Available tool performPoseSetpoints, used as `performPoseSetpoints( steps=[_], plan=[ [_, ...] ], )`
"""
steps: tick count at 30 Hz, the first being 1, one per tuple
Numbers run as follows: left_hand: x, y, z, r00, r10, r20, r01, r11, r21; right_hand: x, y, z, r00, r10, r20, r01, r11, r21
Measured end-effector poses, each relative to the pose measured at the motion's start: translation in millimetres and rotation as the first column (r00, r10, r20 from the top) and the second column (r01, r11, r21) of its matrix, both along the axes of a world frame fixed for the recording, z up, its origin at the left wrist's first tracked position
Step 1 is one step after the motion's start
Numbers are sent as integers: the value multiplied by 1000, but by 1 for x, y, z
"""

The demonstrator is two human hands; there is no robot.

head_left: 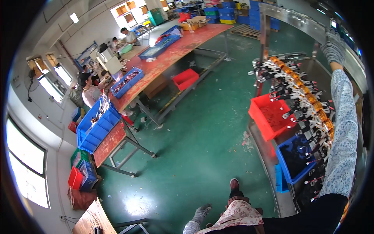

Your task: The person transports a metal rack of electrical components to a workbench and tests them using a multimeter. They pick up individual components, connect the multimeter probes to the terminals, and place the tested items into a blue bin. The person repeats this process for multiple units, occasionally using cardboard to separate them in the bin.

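My right hand [334, 48], in a grey striped knitted glove, is stretched out to the top metal rail [294, 19] of a rack and closed over it; part of its grip is hidden. My right arm wears a blue-and-white patterned sleeve. Beside that arm hangs a long row of wire assemblies [307, 95] with orange coil-like middles and white and black ends. Down by my patterned apron, my left hand [201, 213] hangs in a similar glove. Its fingers are loosely stretched, with nothing in them.
Below the row stand a red bin [267, 130] and a blue bin [288, 175] with dark contents. A long red-topped table [163, 64] carries blue trays. At left, a blue crate [87, 138] rests on a small stand. Other people [89, 93] sit by the far table.
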State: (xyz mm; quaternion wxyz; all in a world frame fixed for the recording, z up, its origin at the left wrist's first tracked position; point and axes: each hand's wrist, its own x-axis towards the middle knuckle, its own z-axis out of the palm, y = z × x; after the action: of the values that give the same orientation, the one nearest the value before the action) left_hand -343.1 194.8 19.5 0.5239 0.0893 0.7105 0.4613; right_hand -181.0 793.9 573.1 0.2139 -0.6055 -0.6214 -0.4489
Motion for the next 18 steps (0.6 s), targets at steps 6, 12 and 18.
performPoseSetpoints(
  steps=[6,12,18],
  plan=[
    [-10,54,-2,998,-60,0,60,994,-87,40,100,5,1000,-30,6,30,1000,3],
    [-40,99,23,957,-148,-248,152,988,-4,19,180,-55,996,-77,42,78,997,-19],
    [-79,132,66,987,-160,-11,160,986,44,48,263,-224,816,349,-460,-553,703,-448]
  ],
)
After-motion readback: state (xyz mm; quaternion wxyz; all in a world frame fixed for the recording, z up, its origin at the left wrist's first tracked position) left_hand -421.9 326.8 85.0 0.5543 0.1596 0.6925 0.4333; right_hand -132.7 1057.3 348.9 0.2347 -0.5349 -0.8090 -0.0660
